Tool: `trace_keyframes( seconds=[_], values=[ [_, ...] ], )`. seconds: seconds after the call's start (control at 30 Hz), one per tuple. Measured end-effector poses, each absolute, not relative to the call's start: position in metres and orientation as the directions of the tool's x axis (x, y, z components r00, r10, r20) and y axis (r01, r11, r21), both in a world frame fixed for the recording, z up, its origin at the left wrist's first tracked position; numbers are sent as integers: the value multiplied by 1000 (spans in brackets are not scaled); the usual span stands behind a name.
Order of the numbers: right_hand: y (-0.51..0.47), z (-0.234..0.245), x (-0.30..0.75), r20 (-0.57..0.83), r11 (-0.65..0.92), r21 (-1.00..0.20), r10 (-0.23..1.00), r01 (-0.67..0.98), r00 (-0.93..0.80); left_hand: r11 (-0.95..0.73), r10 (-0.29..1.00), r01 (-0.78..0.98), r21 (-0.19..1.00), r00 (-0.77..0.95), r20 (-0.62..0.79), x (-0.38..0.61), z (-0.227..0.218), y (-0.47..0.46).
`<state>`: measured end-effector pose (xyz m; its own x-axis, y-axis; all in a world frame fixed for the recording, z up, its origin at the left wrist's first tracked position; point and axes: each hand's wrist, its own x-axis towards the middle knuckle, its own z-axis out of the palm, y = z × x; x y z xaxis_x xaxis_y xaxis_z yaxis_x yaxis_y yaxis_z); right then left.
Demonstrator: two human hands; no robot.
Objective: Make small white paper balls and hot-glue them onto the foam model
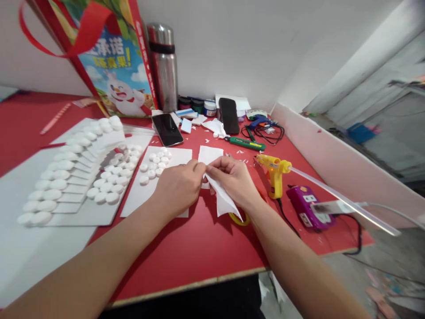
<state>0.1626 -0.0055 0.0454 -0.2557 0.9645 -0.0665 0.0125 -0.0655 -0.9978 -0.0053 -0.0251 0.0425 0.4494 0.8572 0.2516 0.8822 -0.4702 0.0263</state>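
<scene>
A piece of white paper is pinched between the fingertips of both hands above the red table, its loose end hanging toward me. My left hand is closed at the paper's upper end, its fingertips partly hidden. My right hand is closed on the same end, thumb against index finger, the two hands touching. Beneath them lies a white sheet. Left of my hands, small white round discs rest on a white board. Yellow scissor handles show partly under the paper.
At left, a layered white card piece carries rows of white discs. A yellow glue gun with a long glue stick stands right, beside a purple box. Behind are two phones, a green-handled tool, a steel flask and a gift bag.
</scene>
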Motion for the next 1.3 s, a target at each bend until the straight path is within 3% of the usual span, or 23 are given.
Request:
trace_keyframes(
  seconds=[0.3, 0.63, 0.73, 0.9, 0.97, 1.17, 1.3],
  values=[
    [-5, 44, 162, -39, -34, -999, 974, 25, -221, -509, 818, 856, -90, 514, 259, -3, 37, -26],
    [-3, 40, 160, -25, -36, -998, 970, -42, -241, -493, 832, 869, -38, 484, 269, -2, 39, -24],
    [-3, 41, 161, -33, -34, -999, 972, 0, -233, -481, 859, 874, 66, 455, 236, -3, 38, -24],
    [-1, 39, 164, -3, -12, -999, 962, -32, -273, -505, 862, 657, 561, 344, 373, -8, 37, -24],
    [0, 40, 164, 7, -12, -998, 953, -61, -304, -521, 853, 549, 654, 316, 415, -9, 37, -24],
    [-3, 46, 164, -34, -99, -977, 949, -190, -315, -575, 816, 487, 657, 282, 505, -12, 39, -24],
    [-3, 48, 165, -146, -270, -910, 918, -313, -369, -571, 808, 522, 634, 222, 545, -12, 40, -25]
  ],
)
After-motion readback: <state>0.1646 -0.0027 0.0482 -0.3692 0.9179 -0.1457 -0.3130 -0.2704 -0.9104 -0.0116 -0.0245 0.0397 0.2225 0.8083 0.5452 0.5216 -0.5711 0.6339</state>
